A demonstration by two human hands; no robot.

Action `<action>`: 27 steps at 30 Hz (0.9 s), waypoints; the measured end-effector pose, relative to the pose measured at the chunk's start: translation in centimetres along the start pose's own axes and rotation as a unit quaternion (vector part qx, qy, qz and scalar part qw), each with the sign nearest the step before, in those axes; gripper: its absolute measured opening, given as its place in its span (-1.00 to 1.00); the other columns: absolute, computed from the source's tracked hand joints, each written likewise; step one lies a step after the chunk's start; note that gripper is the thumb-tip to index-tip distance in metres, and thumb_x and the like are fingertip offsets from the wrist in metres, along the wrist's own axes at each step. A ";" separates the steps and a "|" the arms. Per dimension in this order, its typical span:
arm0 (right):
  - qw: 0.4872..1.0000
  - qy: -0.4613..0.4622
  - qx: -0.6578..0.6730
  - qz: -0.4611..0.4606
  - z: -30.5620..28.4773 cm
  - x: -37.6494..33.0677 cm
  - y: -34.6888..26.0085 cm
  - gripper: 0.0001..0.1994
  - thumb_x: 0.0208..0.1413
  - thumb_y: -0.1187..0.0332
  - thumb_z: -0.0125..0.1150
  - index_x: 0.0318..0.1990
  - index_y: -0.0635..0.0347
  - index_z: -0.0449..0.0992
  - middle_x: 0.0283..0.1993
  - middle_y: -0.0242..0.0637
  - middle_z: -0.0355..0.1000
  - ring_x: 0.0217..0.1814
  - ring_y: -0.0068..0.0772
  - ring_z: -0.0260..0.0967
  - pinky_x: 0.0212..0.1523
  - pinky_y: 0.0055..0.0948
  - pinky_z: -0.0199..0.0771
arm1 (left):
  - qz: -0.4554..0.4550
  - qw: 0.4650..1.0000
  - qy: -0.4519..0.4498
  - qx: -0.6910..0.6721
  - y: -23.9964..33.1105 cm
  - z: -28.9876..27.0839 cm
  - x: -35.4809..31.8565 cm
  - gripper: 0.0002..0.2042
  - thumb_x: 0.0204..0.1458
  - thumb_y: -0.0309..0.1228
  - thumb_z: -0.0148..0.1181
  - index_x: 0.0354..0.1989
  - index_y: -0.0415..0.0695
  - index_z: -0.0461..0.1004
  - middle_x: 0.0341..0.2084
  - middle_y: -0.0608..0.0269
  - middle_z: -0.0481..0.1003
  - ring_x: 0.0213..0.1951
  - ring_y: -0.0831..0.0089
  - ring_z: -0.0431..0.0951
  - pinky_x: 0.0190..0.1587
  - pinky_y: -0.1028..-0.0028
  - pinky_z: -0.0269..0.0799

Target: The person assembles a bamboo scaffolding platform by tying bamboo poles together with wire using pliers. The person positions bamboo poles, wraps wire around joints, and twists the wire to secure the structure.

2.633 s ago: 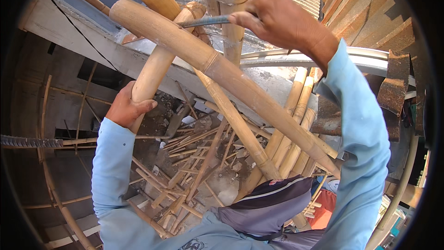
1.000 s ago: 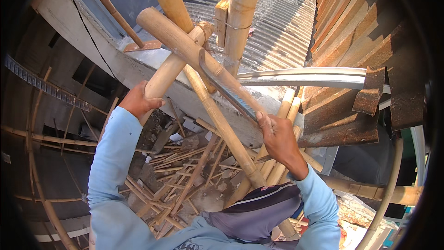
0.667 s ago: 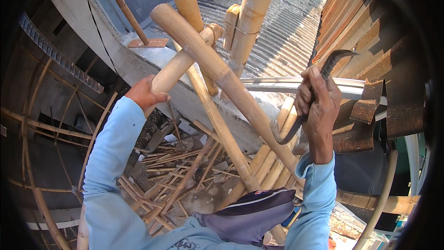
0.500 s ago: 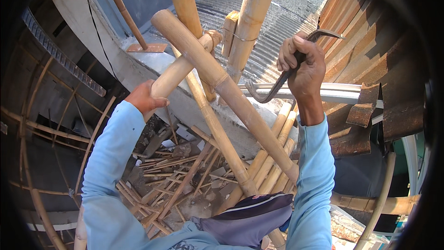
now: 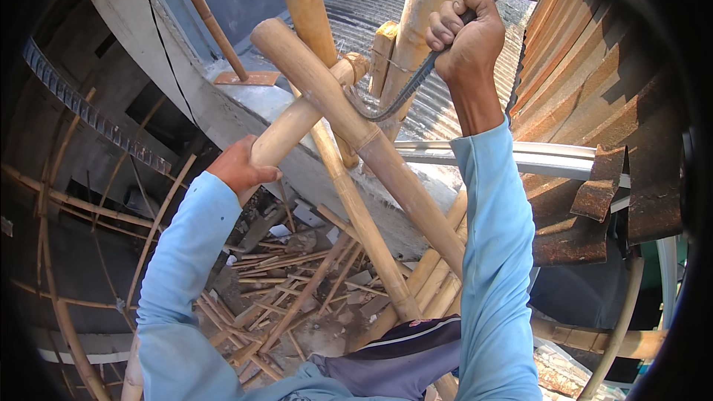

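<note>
Crowbar (image 5: pixel 413 87) at edge of bamboo pole (image 5: pixel 401 178)

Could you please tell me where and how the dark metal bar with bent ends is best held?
Probably grip the metal bar by its straighter shank, between the bent ends, coming from the right, as the right hand does. Its lower hook lies at the thick bamboo pole on the left, and its upper end curves away, so the shank likely gives the steadiest hold.

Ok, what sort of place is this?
Probably a building site, worked at about roof level: thick tan bamboo poles cross one another, a grey corrugated roof lies beyond, and scattered thin brown wood and bamboo scraps lie below.
</note>
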State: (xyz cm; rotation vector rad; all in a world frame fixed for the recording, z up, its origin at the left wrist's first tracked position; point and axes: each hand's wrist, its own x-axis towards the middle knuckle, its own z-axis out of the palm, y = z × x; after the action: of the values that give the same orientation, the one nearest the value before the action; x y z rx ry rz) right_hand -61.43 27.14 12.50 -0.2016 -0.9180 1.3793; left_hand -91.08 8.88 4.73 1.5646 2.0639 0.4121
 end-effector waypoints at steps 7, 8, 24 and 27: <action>1.000 -0.002 0.013 0.010 0.3 1.1 0.3 -0.73 0.28 0.23 -0.01 -0.48 0.02 0.22 -0.69 -0.51 -0.05 -0.70 -0.56 -0.10 -0.66 -0.48 0.00 | 0.006 1.000 -0.001 0.000 0.0 0.0 0.3 -0.32 -0.21 -0.22 0.51 0.08 -0.35 0.44 -0.15 -0.19 0.58 -0.06 0.06 0.62 0.08 0.28 0.43; 1.000 0.000 0.012 0.005 0.4 1.1 0.5 -0.73 0.27 0.23 0.00 -0.48 0.03 0.22 -0.69 -0.51 -0.04 -0.70 -0.57 -0.10 -0.66 -0.47 0.00 | 0.005 1.000 0.000 0.001 0.1 0.0 0.2 -0.32 -0.22 -0.22 0.51 0.08 -0.35 0.44 -0.15 -0.18 0.58 -0.06 0.06 0.62 0.08 0.28 0.43; 0.996 -0.034 0.078 -0.011 0.4 3.0 -3.5 -0.60 0.26 0.11 0.23 -0.56 -0.15 0.18 -0.71 -0.60 -0.03 -0.73 -0.59 -0.02 -0.68 -0.51 0.02 | 0.034 0.999 0.000 -0.031 -2.3 0.7 1.5 -0.32 -0.23 -0.23 0.53 0.06 -0.35 0.44 -0.18 -0.17 0.58 -0.11 0.07 0.61 0.05 0.28 0.45; 0.997 -0.019 0.072 -0.024 0.3 2.6 -3.3 -0.62 0.22 0.20 0.22 -0.58 -0.14 0.17 -0.71 -0.60 -0.02 -0.74 -0.58 -0.01 -0.69 -0.49 0.03 | 0.041 0.998 -0.011 -0.047 -2.8 0.7 1.7 -0.32 -0.22 -0.22 0.53 0.06 -0.36 0.43 -0.19 -0.17 0.57 -0.13 0.08 0.61 0.04 0.27 0.45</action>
State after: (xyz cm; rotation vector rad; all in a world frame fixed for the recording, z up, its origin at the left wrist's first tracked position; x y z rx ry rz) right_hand -59.39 28.56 15.88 -0.0429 -0.8461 1.4019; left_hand -93.27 9.60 2.27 1.5939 1.9393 0.5116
